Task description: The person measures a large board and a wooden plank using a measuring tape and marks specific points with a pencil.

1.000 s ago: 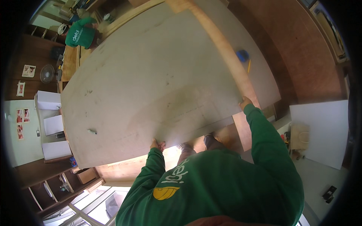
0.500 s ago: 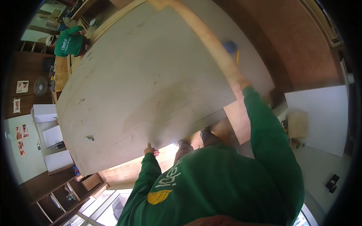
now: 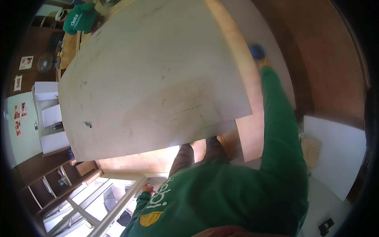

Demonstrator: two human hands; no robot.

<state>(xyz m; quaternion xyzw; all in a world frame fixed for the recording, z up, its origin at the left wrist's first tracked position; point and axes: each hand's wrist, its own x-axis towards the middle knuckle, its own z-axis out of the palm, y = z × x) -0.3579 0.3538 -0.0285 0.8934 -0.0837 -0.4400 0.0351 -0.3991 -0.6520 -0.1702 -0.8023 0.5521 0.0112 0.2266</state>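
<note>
A large grey-brown sheet (image 3: 158, 79) with dark smudges lies in front of me. Along its right edge runs a long pale wooden strip (image 3: 237, 59). Out past that strip, my right hand (image 3: 265, 62) reaches to a blue round thing (image 3: 257, 51) and touches its near edge. The fingers are small and blurred, so a grip on it cannot be made out. My left hand (image 3: 148, 188) hangs low beside my body, away from the sheet, its fingers loosely apart and nothing seen in them.
A co-worker in a green top (image 3: 80, 19) bends at the far left. A wooden shelf unit (image 3: 51, 185) and a glazed frame (image 3: 106, 201) stand at lower left. A white panel (image 3: 335, 150) is at right. A small pale object (image 3: 87, 125) rests on the sheet.
My left hand has left the sheet's near edge and dropped to my side. My right hand has moved off the wooden strip, out to the blue round thing.
</note>
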